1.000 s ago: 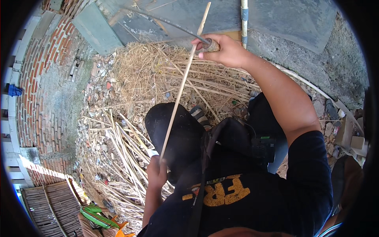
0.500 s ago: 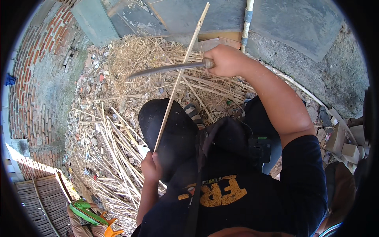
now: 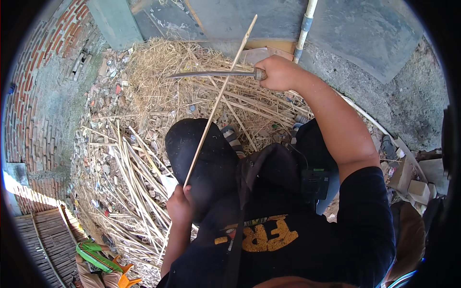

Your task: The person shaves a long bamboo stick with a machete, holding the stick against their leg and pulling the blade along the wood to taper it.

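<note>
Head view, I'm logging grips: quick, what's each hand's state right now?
Left hand: closed, holding the stick.
Right hand: closed, holding the knife by its handle.

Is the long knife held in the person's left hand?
No, the right hand grips the long knife, while the left hand holds the thin pale strip.

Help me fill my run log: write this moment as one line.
left hand: holds strip; right hand: holds knife; knife: across strip, contact unclear; loose strips: on ground
</note>
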Demonstrator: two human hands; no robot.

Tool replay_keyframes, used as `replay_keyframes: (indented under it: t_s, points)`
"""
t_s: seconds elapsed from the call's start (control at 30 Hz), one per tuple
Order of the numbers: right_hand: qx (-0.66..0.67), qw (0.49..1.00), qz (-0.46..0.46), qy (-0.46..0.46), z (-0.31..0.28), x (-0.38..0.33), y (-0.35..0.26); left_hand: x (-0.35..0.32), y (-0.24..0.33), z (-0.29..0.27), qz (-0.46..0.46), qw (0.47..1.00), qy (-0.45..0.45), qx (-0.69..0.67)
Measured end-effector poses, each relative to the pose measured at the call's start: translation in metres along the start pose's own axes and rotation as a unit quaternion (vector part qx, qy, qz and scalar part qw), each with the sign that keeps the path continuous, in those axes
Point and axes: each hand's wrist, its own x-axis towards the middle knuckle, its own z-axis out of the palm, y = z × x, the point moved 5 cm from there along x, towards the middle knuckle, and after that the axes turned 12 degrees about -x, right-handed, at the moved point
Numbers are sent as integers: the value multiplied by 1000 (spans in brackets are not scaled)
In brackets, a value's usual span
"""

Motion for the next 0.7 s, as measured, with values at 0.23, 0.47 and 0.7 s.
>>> replay_keyframes:
  t_s: [0.23,0.47,0.7]
  points:
    - [-6,999,-16,-27,6,0,-14,-3,-1,3,-17,1000,-8,1]
    - [22,999,11,27,8,1,9,-1,3,-2,-10,1000,-3,6]
    - [-13,996,0,-90,14,-2,2,3,3,4,18,999,24,24]
